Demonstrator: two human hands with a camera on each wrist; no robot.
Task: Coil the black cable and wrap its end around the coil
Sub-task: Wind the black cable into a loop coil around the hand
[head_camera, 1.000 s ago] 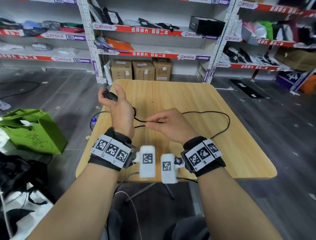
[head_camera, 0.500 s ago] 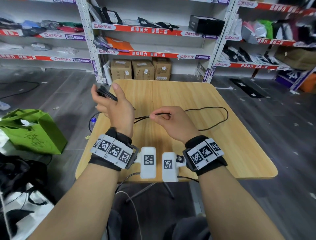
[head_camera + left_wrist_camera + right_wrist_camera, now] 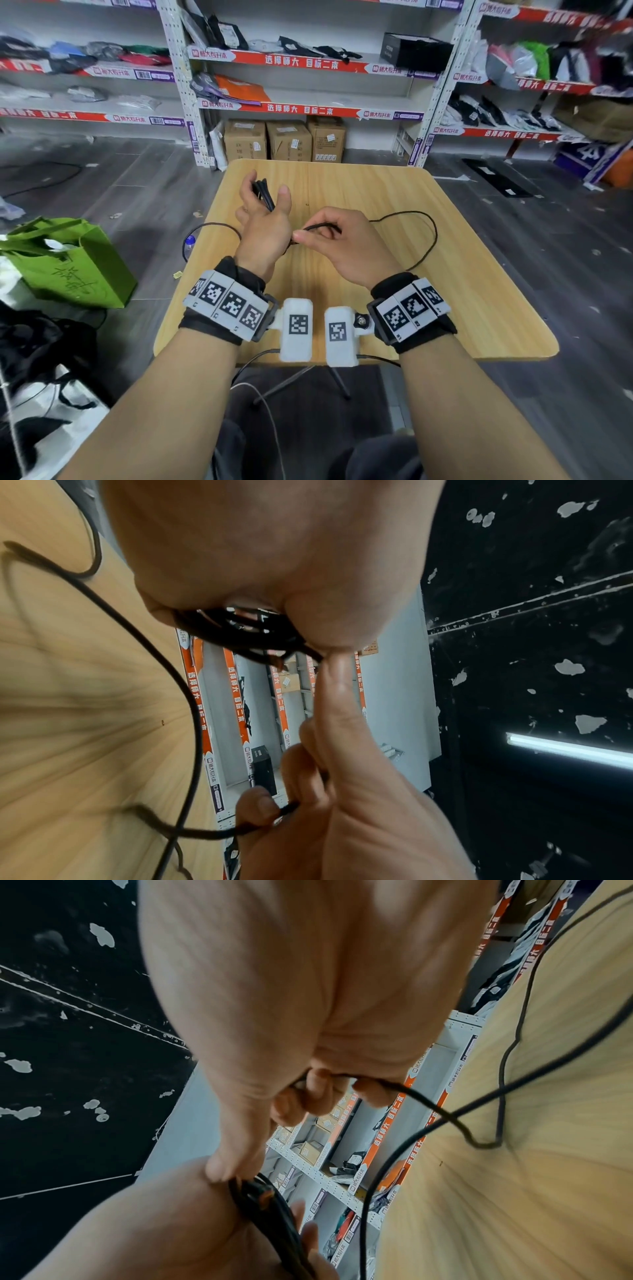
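Several turns of the black cable [image 3: 264, 195] run through the palm of my left hand [image 3: 265, 219], which is raised over the left part of the wooden table [image 3: 462, 308]; thumb and fingers hold the bundle [image 3: 246, 631] [image 3: 274, 1215]. My right hand [image 3: 329, 240] sits just to its right and pinches the free strand [image 3: 317, 227] between thumb and fingers [image 3: 373, 1093]. The loose cable [image 3: 433, 236] arcs out across the table to the right and back. Another loop [image 3: 205, 228] hangs off the table's left edge.
A green bag [image 3: 65, 263] stands on the floor to the left, dark bags nearer me. Shelving with red labels [image 3: 308, 61] and cardboard boxes [image 3: 287, 140] stand behind the table. A small bottle [image 3: 189, 241] lies on the floor by the table's left edge.
My left hand has swung toward the table's middle and lifted with the bundle. My right hand has drawn the strand up toward it, and the loose loop on the table has shrunk.
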